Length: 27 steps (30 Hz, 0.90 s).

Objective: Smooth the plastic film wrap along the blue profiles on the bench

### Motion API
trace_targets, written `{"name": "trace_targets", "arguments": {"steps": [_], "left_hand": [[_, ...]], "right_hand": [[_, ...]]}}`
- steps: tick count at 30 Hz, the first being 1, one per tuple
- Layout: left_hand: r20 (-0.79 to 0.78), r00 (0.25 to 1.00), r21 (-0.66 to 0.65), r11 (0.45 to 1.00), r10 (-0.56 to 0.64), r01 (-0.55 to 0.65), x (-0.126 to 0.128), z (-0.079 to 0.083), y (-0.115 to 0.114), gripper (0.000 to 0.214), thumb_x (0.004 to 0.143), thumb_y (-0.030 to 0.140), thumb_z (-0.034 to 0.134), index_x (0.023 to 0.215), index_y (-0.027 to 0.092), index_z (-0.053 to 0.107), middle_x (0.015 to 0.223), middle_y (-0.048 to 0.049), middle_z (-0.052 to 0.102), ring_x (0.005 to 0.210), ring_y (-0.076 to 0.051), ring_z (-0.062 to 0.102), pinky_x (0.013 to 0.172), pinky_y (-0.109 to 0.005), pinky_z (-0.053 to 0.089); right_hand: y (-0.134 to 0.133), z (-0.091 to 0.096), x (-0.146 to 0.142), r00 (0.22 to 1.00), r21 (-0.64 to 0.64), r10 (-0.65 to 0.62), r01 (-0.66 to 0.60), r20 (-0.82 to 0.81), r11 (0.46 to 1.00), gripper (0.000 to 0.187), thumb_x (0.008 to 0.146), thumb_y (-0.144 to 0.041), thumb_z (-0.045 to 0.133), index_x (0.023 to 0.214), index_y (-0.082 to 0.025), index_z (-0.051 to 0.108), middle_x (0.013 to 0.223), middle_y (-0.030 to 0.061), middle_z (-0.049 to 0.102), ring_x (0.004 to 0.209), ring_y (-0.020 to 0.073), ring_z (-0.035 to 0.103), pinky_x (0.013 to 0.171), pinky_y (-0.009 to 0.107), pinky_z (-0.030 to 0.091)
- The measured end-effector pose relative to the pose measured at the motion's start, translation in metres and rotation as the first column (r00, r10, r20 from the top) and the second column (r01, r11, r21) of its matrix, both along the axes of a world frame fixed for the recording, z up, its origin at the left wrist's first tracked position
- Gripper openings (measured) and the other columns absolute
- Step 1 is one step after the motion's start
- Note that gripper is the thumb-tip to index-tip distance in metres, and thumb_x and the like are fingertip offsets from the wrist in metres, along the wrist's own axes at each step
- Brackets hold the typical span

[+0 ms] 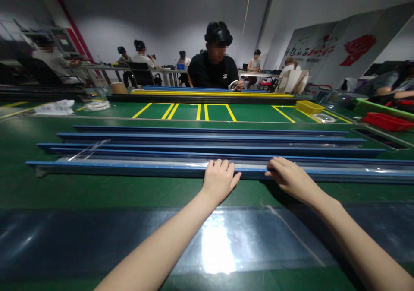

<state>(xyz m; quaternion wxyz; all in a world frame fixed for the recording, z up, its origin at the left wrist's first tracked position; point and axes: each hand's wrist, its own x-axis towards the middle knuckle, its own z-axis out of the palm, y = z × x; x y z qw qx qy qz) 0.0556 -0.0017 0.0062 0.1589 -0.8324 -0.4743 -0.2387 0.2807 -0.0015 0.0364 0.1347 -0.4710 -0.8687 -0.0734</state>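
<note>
Steadying the rail (129, 171), I'd say: left hand (220, 178) draped loosely, six o'clock; right hand (286, 174) curled, hold unclear; next needs even pressure

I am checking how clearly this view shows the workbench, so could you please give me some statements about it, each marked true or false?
1. The left hand touches the nearest blue channel. True.
2. The right hand holds a white ring. False: the co-worker opposite holds the white ring; the right hand is at the nearest blue channel's edge.
3. The yellow tray is left of the red tray in the picture. True.
4. The shiny sheet lies beyond the nearest blue channel. False: the shiny sheet lies on its near side.
5. The table top is green. True.
</note>
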Motion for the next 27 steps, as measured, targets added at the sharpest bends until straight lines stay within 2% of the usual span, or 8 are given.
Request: {"name": "trace_targets", "arguments": {"steps": [27], "left_hand": [[-0.005,1.0,0.014,1.0,-0.005,0.005,0.0001,-0.0015,0.0011,0.028,0.086,0.039,0.04,0.078,0.017,0.056,0.077,-0.0051,0.06,0.075,-0.021,0.051,0.065,-0.034,0.03]], "right_hand": [[-0.0004,-0.0009,-0.0002,1.0,0.013,-0.009,0.008,0.025,1.0,0.011,0.086,-0.026,0.037,0.077,-0.021,0.042,0.077,0.0048,0.051,0.071,0.0177,0.048,0.062,0.028,0.037]]}}
